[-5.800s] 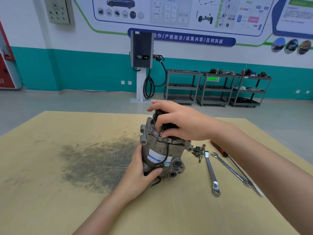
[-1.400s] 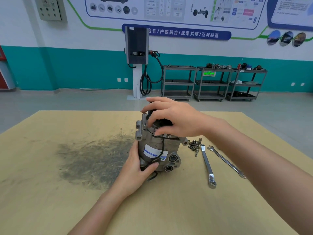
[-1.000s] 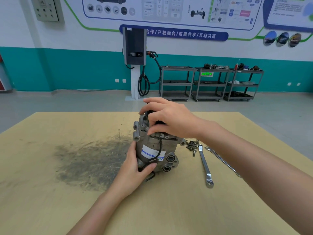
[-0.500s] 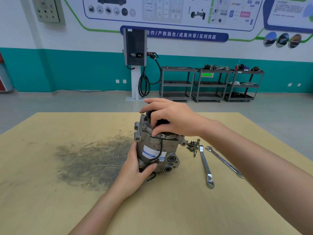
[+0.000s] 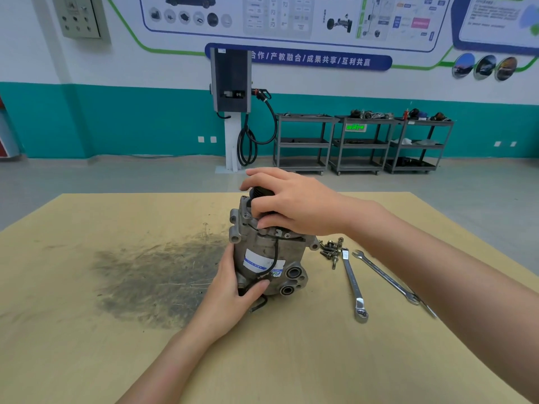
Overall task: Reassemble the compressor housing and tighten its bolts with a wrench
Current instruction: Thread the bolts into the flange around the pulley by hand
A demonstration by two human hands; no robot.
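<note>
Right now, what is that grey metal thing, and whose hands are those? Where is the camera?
The camera sits on a person's head and looks down, so you see that person's own arms. The grey metal lump is a car compressor standing on a tan table. The left hand grips its lower side to steady it. The right hand holds the black part on top. Beside it on the table lie a little pile of bolts and two shiny wrenches for tightening them later. The dark smudge on the table looks like a dirty stain.
</note>
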